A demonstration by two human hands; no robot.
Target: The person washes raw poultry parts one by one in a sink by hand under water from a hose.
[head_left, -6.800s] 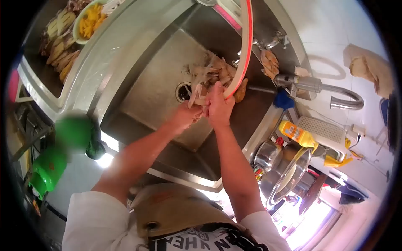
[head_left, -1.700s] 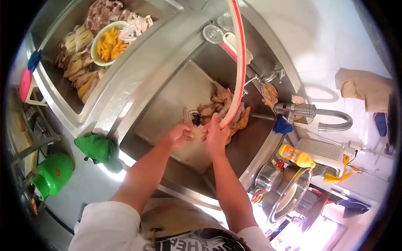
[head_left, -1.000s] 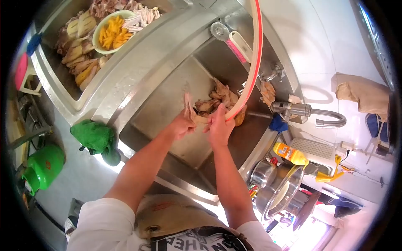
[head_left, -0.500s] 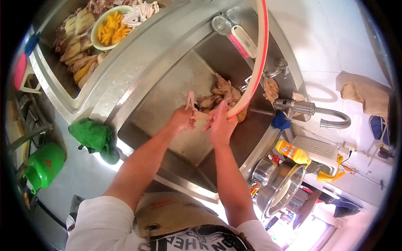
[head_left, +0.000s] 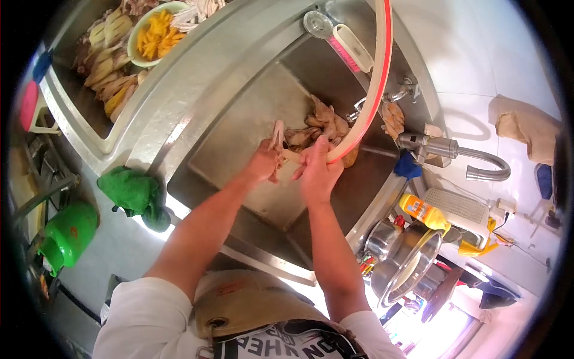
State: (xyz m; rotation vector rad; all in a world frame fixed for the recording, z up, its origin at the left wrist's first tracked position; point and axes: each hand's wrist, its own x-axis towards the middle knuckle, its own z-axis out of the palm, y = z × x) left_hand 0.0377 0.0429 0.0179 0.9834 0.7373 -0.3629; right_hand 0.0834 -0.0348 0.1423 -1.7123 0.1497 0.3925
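Note:
My left hand (head_left: 263, 161) is closed around a pale, narrow piece of poultry (head_left: 277, 133), whose end sticks up past my fingers; its exact cut cannot be made out. My right hand (head_left: 318, 170) grips a beige hose with a red stripe (head_left: 376, 90) near its end. That end points left at the piece, close to my left fingers. Both hands are over the steel sink (head_left: 257, 102). Just beyond them, plucked poultry (head_left: 326, 119) lies on the sink floor, partly behind the hose and my right hand.
A scrub brush (head_left: 351, 48), strainer (head_left: 318, 24) and faucet (head_left: 472, 158) line the far side. Upper left, a basin holds more poultry (head_left: 110, 66) and a bowl of yellow pieces (head_left: 158, 37). A green cloth (head_left: 133, 190) hangs at the near edge; metal bowls (head_left: 406, 269) stand right.
The view has shifted slightly, with the sink's far side now further right. The poultry piece in my left hand stands a little higher. Both hands keep their holds.

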